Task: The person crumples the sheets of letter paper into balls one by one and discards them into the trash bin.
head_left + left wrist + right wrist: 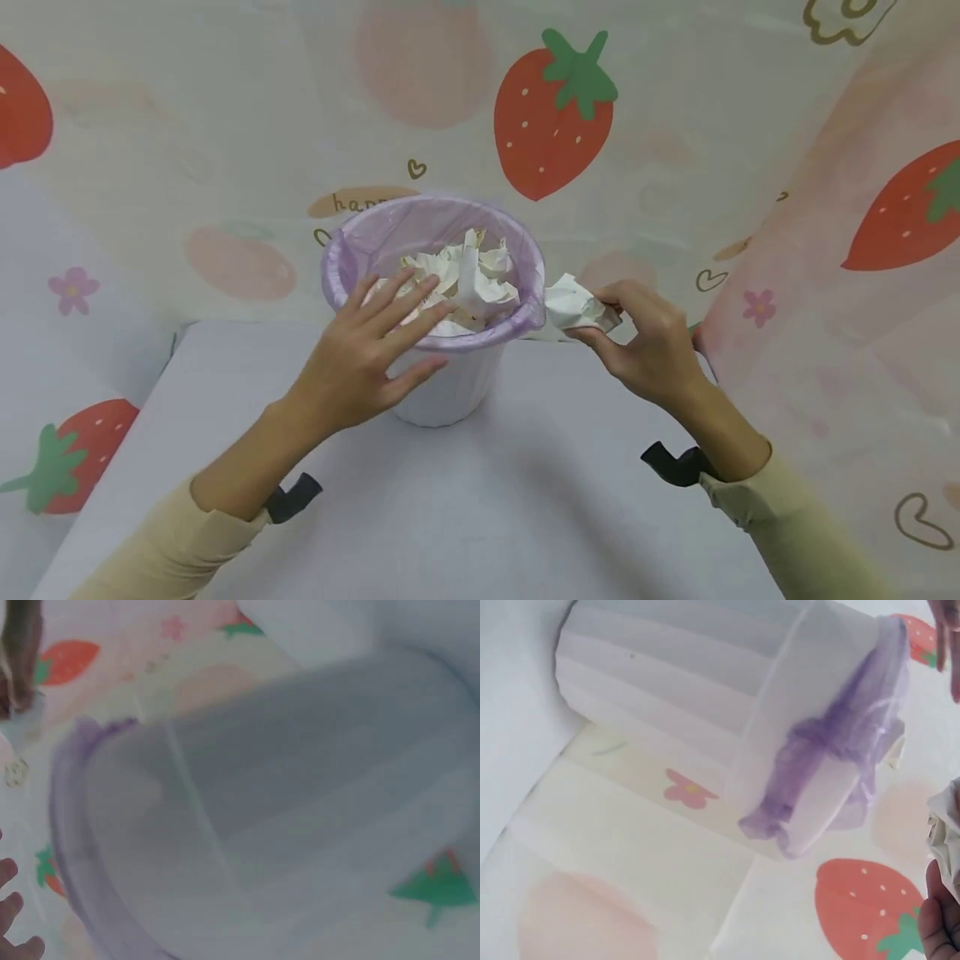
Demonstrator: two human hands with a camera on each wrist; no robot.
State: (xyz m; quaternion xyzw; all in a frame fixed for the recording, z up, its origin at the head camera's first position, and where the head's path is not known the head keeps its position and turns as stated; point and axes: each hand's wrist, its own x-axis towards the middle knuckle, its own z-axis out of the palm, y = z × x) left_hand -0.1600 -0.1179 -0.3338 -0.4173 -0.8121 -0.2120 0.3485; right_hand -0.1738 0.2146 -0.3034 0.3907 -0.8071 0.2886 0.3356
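A white trash bin point(450, 387) with a purple liner bag point(435, 210) folded over its rim stands upright on the table. Crumpled white paper point(487, 287) fills much of it. My left hand point(363, 358), fingers straight and spread, hovers at the bin's near left rim and overlaps the paper in the head view. Just right of the rim, my right hand point(648, 337) pinches a crumpled paper ball point(573, 302) between thumb and fingers. In the right wrist view part of that paper ball point(945, 832) shows at the edge, above the fingertips point(934, 922).
The white tabletop point(480, 517) runs under the bin and both forearms. Behind it hangs a backdrop cloth point(675, 125) printed with strawberries, which continues along both sides. A dark strap piece point(678, 464) juts from the right wrist, another point(294, 498) from the left.
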